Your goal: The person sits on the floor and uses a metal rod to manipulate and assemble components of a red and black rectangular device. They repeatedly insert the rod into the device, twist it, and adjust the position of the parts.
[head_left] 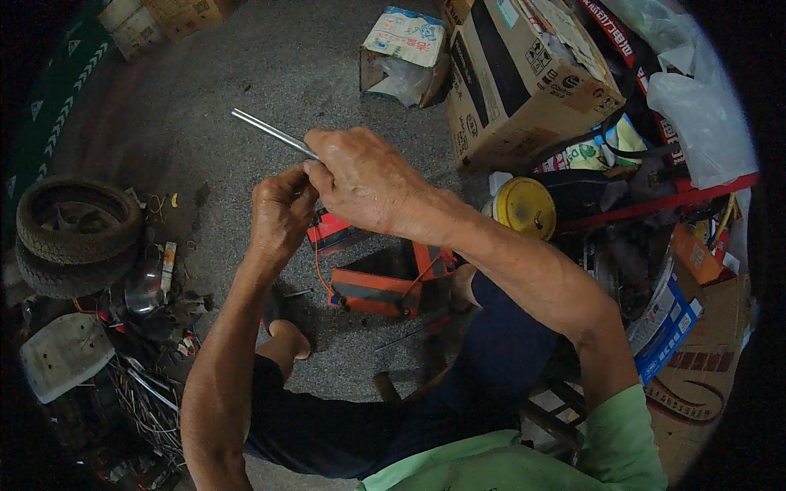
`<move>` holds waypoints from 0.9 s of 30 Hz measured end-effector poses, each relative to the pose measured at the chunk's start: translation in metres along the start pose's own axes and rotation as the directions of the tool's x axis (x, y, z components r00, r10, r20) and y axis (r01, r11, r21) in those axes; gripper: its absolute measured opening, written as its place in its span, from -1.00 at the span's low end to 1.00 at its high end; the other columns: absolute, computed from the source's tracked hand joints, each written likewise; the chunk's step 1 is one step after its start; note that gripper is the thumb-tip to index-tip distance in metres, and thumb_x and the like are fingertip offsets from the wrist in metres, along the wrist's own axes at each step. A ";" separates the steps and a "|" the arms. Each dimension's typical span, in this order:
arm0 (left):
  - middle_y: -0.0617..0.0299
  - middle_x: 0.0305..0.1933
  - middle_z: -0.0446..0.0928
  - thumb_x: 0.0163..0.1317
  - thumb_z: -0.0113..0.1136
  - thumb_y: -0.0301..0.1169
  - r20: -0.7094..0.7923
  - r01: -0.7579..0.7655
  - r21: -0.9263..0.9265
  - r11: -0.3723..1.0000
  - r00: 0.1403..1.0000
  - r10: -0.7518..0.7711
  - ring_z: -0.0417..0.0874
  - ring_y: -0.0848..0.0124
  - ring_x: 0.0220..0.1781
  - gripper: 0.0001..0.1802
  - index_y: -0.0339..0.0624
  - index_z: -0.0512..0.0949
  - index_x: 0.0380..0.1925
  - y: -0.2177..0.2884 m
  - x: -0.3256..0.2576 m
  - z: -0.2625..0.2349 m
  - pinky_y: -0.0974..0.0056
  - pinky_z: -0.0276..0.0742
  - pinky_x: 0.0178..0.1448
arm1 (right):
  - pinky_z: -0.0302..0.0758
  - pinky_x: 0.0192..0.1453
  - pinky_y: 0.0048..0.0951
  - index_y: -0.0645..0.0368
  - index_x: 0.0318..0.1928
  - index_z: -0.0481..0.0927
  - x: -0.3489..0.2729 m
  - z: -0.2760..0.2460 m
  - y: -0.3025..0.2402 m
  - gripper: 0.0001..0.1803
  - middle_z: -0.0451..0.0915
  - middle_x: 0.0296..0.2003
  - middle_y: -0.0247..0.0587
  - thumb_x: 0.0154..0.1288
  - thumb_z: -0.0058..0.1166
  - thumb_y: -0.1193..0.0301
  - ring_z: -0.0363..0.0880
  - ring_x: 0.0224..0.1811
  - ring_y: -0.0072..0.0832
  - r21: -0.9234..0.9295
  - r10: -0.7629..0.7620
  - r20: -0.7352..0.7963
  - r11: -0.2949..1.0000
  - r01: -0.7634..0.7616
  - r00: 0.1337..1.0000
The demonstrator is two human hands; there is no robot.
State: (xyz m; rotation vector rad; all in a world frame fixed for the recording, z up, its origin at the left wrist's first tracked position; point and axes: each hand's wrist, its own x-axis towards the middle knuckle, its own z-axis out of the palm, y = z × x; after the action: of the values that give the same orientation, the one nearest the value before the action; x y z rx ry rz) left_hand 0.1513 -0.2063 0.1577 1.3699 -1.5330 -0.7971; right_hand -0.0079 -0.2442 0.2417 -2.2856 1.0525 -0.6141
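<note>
Metal rod [270,131], thin and shiny, sticks out up and to the left from the right hand [364,182], which is closed around its near end with the fingers curled together over it. The left hand [280,214] meets the right from below, its fingertips bunched and pressed in at the spot where the rod leaves the right fist; what exactly they pinch there is hidden by the knuckles. Both hands are held up above the speckled concrete floor [270,74], over the person's knees.

Beneath the hands on the floor lies an open red and orange box [385,282] with a thin orange wire [321,274] looping at its left side. To the left lie two stacked small tyres [75,236], and below them a white plastic panel [64,353] and a tangle of wires [147,401]. Behind the hands stands a large cardboard carton [524,82], with a smaller open carton [403,56] just to its left. A round yellow lid [524,206] sits right of the forearm, near a white plastic bag [696,114].
</note>
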 end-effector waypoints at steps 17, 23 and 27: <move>0.30 -0.58 0.47 0.33 0.18 -0.45 0.051 0.077 -0.033 0.996 0.996 -0.076 0.37 0.66 -0.48 -0.84 -0.37 0.61 -0.28 0.007 -0.003 -0.004 0.34 0.38 -0.41 | 0.60 -0.13 0.03 0.40 -0.35 0.58 -0.001 -0.003 -0.003 -0.81 0.63 -0.44 0.28 0.18 0.11 0.46 0.68 -0.27 0.12 0.001 0.007 0.027 1.000 -0.007 1.000; 0.24 -0.47 0.54 0.27 0.19 -0.50 0.060 0.002 0.016 1.000 0.998 -0.003 0.46 0.60 -0.34 -0.88 -0.37 0.60 -0.29 -0.001 -0.003 -0.005 0.31 0.45 -0.25 | 0.59 -0.11 0.02 0.40 -0.34 0.58 -0.003 -0.001 -0.003 -0.83 0.63 -0.41 0.29 0.16 0.11 0.48 0.68 -0.24 0.11 -0.001 -0.043 0.016 0.999 0.043 0.999; 0.22 -0.47 0.51 0.25 0.19 -0.51 0.077 0.052 0.038 0.998 0.996 -0.055 0.45 0.58 -0.33 -0.89 -0.37 0.60 -0.30 -0.002 -0.004 -0.009 0.30 0.45 -0.23 | 0.59 -0.09 0.02 0.40 -0.33 0.58 -0.002 -0.002 -0.003 -0.82 0.63 -0.39 0.28 0.14 0.11 0.48 0.67 -0.22 0.14 0.007 -0.078 0.038 0.997 0.078 0.996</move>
State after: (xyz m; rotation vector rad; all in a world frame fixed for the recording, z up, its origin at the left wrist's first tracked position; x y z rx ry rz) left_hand 0.1601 -0.2017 0.1590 1.4262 -1.5827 -0.8690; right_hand -0.0091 -0.2415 0.2451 -2.3335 0.9460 -0.6015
